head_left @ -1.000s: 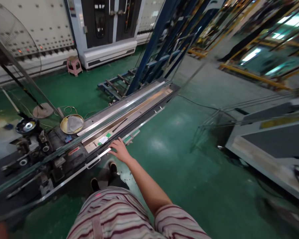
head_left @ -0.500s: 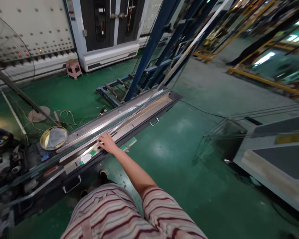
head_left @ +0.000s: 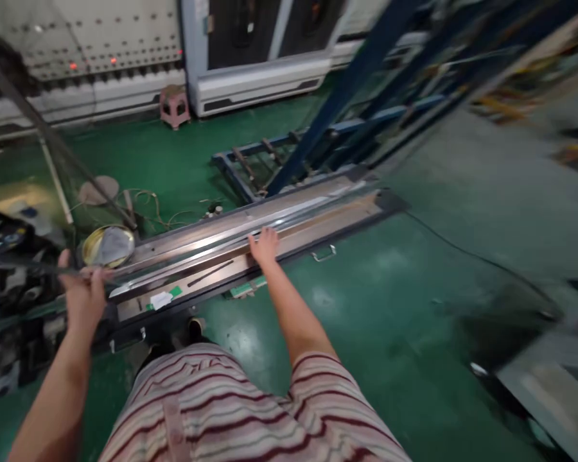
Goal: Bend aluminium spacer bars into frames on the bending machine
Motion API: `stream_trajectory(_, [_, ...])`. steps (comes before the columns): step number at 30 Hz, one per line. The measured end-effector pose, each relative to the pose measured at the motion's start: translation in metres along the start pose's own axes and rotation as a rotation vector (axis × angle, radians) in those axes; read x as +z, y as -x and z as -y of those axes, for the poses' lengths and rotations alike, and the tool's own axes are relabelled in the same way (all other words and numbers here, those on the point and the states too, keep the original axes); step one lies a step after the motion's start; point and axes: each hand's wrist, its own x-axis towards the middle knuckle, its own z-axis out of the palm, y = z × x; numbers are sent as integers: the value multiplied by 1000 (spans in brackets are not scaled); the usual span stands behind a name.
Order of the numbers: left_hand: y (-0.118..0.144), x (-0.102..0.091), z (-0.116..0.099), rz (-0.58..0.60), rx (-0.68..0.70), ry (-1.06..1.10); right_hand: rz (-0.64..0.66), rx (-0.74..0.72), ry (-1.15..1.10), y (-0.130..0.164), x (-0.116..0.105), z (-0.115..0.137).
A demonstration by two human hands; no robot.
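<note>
My left hand (head_left: 84, 295) is at the left end of a long low bench (head_left: 344, 215), its fingers closed around a thin dark strip (head_left: 26, 262) that runs off to the left. Blur hides what the strip is made of. Farther along the bench, my right hand (head_left: 264, 246) rests with fingers apart on a long shiny metal bar (head_left: 192, 258). In front of the bar, a slim dark rod (head_left: 209, 273) and a white paper scrap (head_left: 161, 300) with green pieces lie on the bench top.
Beside my left hand stands a round yellow tin (head_left: 92, 247) with a grey cloth in it. A blue steel rack (head_left: 298, 160) leans up behind the bench. A pink stool (head_left: 174, 106) is near the wall. A grey machine (head_left: 549, 385) stands at right.
My left hand has come into view and grips the strip. My right hand has slid right along the bench. The scale strip it touched before no longer shows there. The view has shifted.
</note>
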Motion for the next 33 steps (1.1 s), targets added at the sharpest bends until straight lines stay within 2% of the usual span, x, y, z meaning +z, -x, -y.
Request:
stream_trajectory(3, [-22,28,13,-15,-24,-28,13,4,146,-21,6,-20])
stream_trajectory(6, [-33,29,28,4,-23,18,5,-7,229,-29,15,-16])
stream_trajectory(10, [-35,5,57,5,-21,26,-7,-41,285,-17,25,15])
stream_trajectory(13, [-37,-34,91,-12,-33,-8,7,-117,324,7,36,54])
stream_trajectory(16, [-40,-95,136,-29,-65,-39,57,-222,398,44,54,108])
stream_trajectory(20, [-40,-196,206,-59,-115,-61,54,-317,484,109,90,197])
stream_trajectory(30, [-44,-465,410,-133,-154,-51,18,-360,493,300,188,465])
stream_trajectory(33, [-48,-539,468,-153,-178,-77,22,-384,487,352,215,542])
